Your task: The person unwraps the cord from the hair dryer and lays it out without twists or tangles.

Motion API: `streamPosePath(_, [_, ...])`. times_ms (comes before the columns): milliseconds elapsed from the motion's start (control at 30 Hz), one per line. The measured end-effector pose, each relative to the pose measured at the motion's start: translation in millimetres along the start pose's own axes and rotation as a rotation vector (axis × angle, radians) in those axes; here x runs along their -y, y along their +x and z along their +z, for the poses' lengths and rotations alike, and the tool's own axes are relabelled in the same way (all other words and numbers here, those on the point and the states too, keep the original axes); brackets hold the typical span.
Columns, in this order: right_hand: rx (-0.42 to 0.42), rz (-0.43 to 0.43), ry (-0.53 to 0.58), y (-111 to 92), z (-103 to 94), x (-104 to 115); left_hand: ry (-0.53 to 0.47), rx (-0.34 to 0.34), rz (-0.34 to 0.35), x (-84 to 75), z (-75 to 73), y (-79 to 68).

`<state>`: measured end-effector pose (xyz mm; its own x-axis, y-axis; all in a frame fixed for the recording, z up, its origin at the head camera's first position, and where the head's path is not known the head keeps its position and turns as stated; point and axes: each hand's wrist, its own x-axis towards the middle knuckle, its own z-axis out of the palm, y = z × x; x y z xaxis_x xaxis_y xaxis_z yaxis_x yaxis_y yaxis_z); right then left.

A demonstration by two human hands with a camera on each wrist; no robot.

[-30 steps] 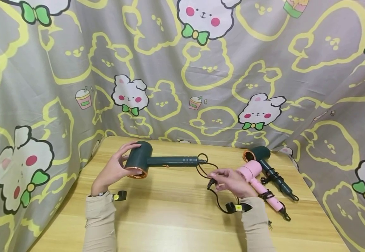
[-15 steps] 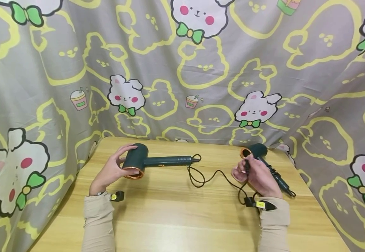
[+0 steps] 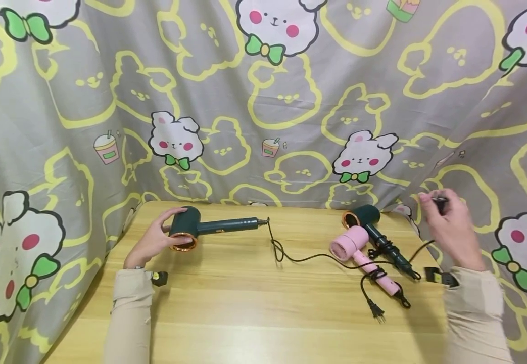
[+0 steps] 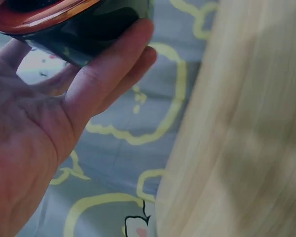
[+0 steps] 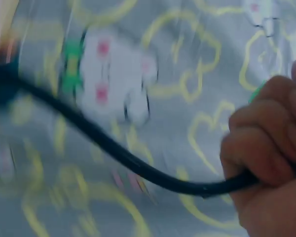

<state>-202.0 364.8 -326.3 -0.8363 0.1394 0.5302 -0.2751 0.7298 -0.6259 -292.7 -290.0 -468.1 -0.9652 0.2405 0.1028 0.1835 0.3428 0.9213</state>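
My left hand [image 3: 148, 243] grips the barrel of a dark green hair dryer [image 3: 227, 225] with a copper-coloured rim, thumb at the rim and fingers round the far end. The handle points right. In the left wrist view the thumb lies along the green barrel [image 4: 84, 42]. Far to the right, above the table's edge, my right hand [image 3: 455, 230] holds the plug end [image 3: 439, 203] of this dryer's black cord, mostly hidden by the fingers. From the handle the cord [image 3: 299, 261] runs slackly across; in the right wrist view the cord [image 5: 133, 163] enters the curled fingers.
A pink hair dryer [image 3: 350, 242], its cord wound round the handle and its plug [image 3: 376, 311] loose, lies on the wooden table [image 3: 245, 313]. Behind it lies a second dark green dryer [image 3: 368, 215] with a wrapped cord. Patterned curtains [image 3: 227, 101] enclose the table.
My right hand has moved right and up with the plug end, past the pink dryer, drawing the cord out longer. The left hand still holds the green dryer.
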Motion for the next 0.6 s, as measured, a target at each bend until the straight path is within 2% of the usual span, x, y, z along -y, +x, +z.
streamPosePath(100, [-0.093,0.026,-0.273,-3.5,-28.5,-5.2,0.016,-0.010,-0.034,5.8,-3.8,9.0])
streamPosePath(167, [-0.142,0.049,-0.395,-7.9,-43.3,-10.1,0.028,-0.010,-0.041,10.3,-4.1,15.8])
streamPosePath(233, [-0.188,0.041,-0.477,-15.2,-52.0,-13.9,0.033,-0.002,-0.044,14.3,-2.3,23.0])
streamPosePath(267, [-0.208,0.009,-0.500,-20.2,-54.1,-15.7,0.038,0.004,-0.041,16.8,-1.0,26.5])
streamPosePath(333, [-0.188,-0.071,-0.517,-32.4,-53.5,-15.4,0.054,0.019,-0.030,21.9,2.0,33.2])
streamPosePath(367, [-0.145,-0.104,-0.518,-39.8,-50.7,-11.7,0.063,0.025,-0.024,24.1,3.6,35.9])
streamPosePath(433, [-0.002,-0.162,-0.502,-55.9,-39.4,0.5,0.076,0.037,-0.012,28.8,5.7,40.7])
streamPosePath(500, [0.181,-0.176,-0.465,-74.2,-22.2,18.6,0.086,0.039,0.006,32.8,6.8,43.7])
streamPosePath(600, [0.441,-0.186,-0.334,-105.1,10.9,46.2,0.098,0.051,0.036,40.4,7.5,46.5])
